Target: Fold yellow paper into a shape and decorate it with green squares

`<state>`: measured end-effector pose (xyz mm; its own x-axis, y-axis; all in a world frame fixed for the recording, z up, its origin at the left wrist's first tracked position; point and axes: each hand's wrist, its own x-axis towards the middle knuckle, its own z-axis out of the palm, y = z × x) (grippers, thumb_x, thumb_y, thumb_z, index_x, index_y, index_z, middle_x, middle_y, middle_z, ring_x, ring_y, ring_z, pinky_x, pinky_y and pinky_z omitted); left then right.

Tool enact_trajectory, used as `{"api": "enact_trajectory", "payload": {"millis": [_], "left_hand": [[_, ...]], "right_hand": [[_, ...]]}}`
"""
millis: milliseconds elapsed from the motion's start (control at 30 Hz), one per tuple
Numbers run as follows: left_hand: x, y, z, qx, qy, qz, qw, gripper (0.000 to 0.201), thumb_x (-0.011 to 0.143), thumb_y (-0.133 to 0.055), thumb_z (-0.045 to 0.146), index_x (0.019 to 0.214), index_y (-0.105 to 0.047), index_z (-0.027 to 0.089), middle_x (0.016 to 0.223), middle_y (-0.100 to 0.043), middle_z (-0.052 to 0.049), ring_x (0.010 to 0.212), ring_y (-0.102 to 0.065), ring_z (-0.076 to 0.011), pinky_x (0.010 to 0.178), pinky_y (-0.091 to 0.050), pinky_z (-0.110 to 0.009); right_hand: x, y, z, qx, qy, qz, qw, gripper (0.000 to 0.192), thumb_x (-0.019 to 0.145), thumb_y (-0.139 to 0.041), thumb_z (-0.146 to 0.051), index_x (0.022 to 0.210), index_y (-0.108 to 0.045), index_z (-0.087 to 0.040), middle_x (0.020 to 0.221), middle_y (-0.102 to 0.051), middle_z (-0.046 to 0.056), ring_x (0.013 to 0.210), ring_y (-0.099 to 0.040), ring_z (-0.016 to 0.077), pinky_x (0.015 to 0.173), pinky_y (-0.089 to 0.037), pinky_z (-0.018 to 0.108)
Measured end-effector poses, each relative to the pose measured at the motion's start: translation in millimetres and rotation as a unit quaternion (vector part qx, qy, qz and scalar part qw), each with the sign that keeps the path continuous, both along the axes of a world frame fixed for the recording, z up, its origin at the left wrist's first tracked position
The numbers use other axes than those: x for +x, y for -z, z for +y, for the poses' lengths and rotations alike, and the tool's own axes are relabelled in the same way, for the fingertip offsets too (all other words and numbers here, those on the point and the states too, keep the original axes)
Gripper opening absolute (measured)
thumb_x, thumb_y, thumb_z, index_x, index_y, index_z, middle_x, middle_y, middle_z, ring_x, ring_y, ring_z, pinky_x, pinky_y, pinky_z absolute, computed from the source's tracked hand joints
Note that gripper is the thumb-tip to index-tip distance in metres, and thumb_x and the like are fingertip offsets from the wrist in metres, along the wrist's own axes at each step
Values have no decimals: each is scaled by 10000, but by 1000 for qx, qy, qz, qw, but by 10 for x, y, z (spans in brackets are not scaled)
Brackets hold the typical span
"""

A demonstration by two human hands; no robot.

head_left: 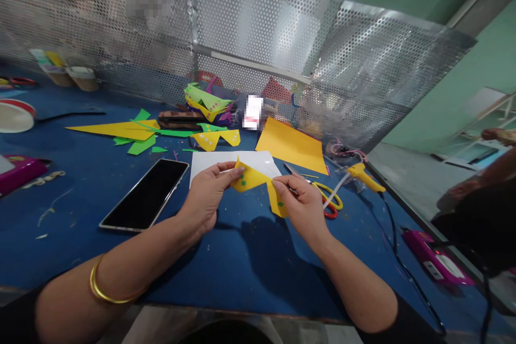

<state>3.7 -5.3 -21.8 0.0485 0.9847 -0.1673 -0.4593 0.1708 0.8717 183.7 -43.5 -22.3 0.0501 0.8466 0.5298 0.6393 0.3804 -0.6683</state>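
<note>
A folded yellow paper shape with small green dots (pixel 258 183) is being held up just above the blue felt-covered table (pixel 242 258), over the near edge of a white sheet of paper (pixel 226 161). The left hand (pixel 207 193) is pinching its left end between thumb and fingers, and the right hand (pixel 302 204) is gripping its lower right flap the same way.

No readable writing is showing anywhere; a small white item (pixel 253 112) by the perforated metal screen (pixel 258 54) is blurred out, and so is a patch high on the screen. A black smartphone (pixel 147 193) is lying face up with a dark display, just left of the left hand. Yellow-handled scissors (pixel 328 196) are partly hiding behind the right hand, next to a yellow glue gun (pixel 365 176) whose black cord is running off the frame's bottom edge. A magenta box (pixel 437 263) at the right edge is carrying a label, probably printed, but too small to make out.

A flat orange-yellow paper sheet (pixel 290 145) and a pile of green and yellow paper cuttings (pixel 161 131) are lying farther back. The near strip of table in front of the forearms is lying open.
</note>
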Motion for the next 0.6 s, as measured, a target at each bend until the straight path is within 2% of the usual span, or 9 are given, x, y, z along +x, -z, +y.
{"api": "enact_trajectory", "payload": {"millis": [167,300,467,600], "left_hand": [[1,-17,-21,9,4,2,1000,397,614,-862,421,884,-738,157,893,-746,-77,804,-652,-185,716,-523,-285],[-6,-37,-14,-2,-17,10,1000,335,583,-879,315,839,-737,153,862,-741,-59,767,-645,-153,703,-500,-249],[-11,-29,-7,10,-24,17,1000,409,546,-896,315,880,-724,155,838,-738,-57,744,-640,-156,692,-494,-258],[-4,-26,-28,27,-9,33,999,427,612,-845,473,892,-740,169,894,-738,-82,791,-635,-184,679,-490,-269]], "right_hand": [[12,-16,-3,-5,5,23,1000,218,876,-558,-345,759,-707,-237,762,-727,-14,697,-615,177,1036,-391,466],[0,-19,-4,-13,-5,13,1000,218,876,-559,-333,742,-702,-238,696,-694,-31,649,-584,161,1053,-376,464],[-8,-19,-5,-11,-10,13,1000,219,878,-554,-328,737,-696,-239,702,-694,-37,644,-581,156,1062,-360,464],[0,-28,-10,-19,6,34,999,227,875,-554,-356,756,-702,-232,745,-710,-13,656,-589,169,902,-454,416]]}}
